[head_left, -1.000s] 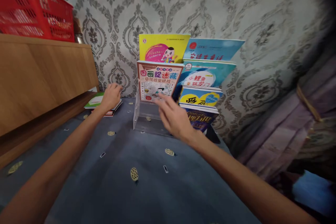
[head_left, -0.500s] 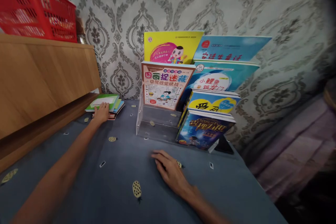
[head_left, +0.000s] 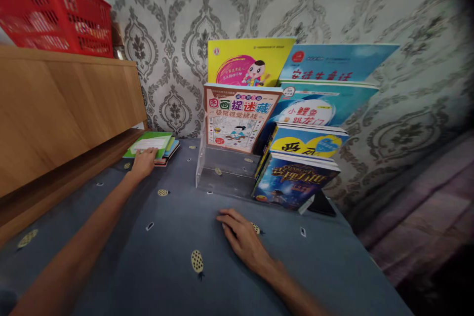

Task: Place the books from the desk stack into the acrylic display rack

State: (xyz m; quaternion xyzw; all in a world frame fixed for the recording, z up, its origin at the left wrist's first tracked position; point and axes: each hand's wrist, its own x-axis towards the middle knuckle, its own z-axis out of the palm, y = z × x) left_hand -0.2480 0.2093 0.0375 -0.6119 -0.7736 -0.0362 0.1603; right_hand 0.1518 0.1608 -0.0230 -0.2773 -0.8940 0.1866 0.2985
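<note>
My left hand (head_left: 143, 163) is at the front edge of a small stack of books at the back left. Its fingers are bent over the top green book (head_left: 159, 140), which bears a pale label, and the thumb is mostly hidden. Other thin books (head_left: 172, 150) stick out beneath it. My right hand (head_left: 244, 237) lies on the dark blue cloth, fingers stretched out and holding nothing. Beyond it stands a clear acrylic book rack (head_left: 225, 182). Its lower left tiers are bare. A brown-bordered picture book (head_left: 237, 121) and a yellow book (head_left: 222, 54) stand behind them.
On the rack's right are a dark blue book (head_left: 289, 185), a yellow-and-blue book (head_left: 307, 143), a teal book (head_left: 314, 106) and a blue book (head_left: 336, 61). A black phone-like object (head_left: 322, 205) lies beside it. A wooden cabinet (head_left: 66, 103) with a red basket (head_left: 81, 24) borders the left.
The whole view has shifted slightly, moving the scene a little to the right. My left hand's fingers are more bent at the green book's edge. The right hand stays on the cloth.
</note>
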